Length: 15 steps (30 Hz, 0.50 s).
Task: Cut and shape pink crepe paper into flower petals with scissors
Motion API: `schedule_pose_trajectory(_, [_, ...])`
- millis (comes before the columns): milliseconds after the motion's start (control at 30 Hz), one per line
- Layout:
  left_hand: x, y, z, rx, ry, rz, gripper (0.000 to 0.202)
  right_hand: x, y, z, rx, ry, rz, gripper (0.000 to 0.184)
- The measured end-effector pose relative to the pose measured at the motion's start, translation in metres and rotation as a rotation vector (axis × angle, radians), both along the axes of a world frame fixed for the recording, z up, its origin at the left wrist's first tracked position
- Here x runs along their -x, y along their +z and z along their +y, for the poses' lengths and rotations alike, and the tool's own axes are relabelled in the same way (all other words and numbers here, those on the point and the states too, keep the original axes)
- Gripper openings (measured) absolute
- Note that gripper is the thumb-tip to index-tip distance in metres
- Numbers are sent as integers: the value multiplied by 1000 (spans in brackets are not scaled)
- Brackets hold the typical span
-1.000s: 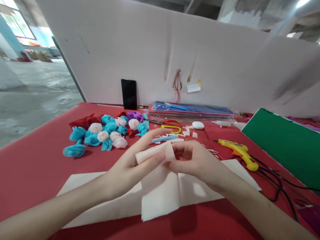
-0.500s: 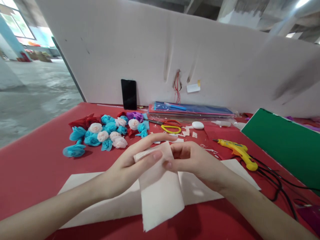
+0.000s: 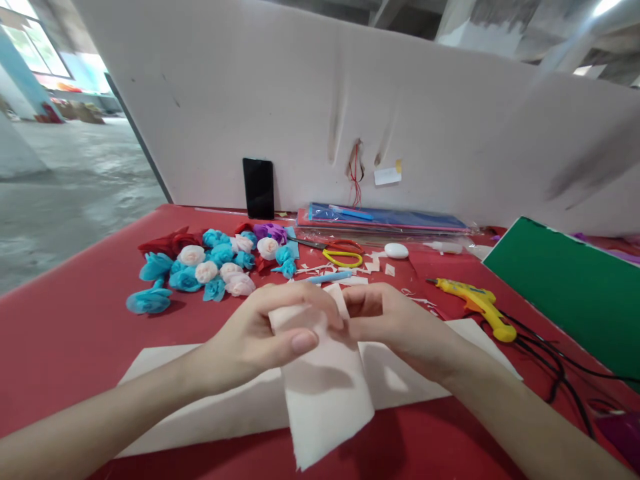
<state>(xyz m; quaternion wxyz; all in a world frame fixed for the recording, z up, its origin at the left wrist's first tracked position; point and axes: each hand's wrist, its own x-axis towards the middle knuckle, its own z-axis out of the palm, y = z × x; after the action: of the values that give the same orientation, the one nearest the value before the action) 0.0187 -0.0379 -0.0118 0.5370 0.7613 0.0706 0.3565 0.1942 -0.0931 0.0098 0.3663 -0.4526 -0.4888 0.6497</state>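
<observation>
Between both hands hangs a strip of pale pink crepe paper (image 3: 327, 407), its upper end rolled or folded over and its lower end loose. My left hand (image 3: 273, 333) grips its upper left part, thumb in front and forefinger curled over the top. At the upper right edge my right hand (image 3: 395, 323) pinches it; those fingertips are partly hidden behind the paper. Beneath lies a long pale paper sheet (image 3: 200, 413) across the table. Just beyond the fingers is a light blue pen-like stick (image 3: 330, 276), close to red-and-yellow-handled scissors (image 3: 345, 257).
Blue, white, red and purple paper flowers (image 3: 215, 260) cluster at the left. A yellow glue gun (image 3: 475, 303) with black cable lies at the right, beside a green board (image 3: 570, 300). A phone (image 3: 259, 189) leans on the back panel. Wrapped paper sheets (image 3: 385, 219) lie behind.
My left forefinger has curled down over the top of the paper, and the left thumb has drawn slightly back. The blue stick behind the hand has come into sight.
</observation>
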Motion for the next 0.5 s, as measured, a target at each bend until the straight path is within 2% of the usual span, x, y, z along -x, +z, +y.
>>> schedule_pose_trajectory(133, [-1,-6,-2,192,203,-12,34,-2,-1,0,-131,-110,-45,10])
schedule_pose_trajectory(233, [-6,-5,-3,144,391,-49,26,-2,-4,1,-293,-222,-107,13])
schedule_pose_trajectory(367, [-11,-3,-2,166,443,-154,13,2,-8,1,-398,-357,-157,8])
schedule_pose_trajectory(500, [-10,-1,-2,167,497,-264,11,7,-10,0,-473,-424,-200,5])
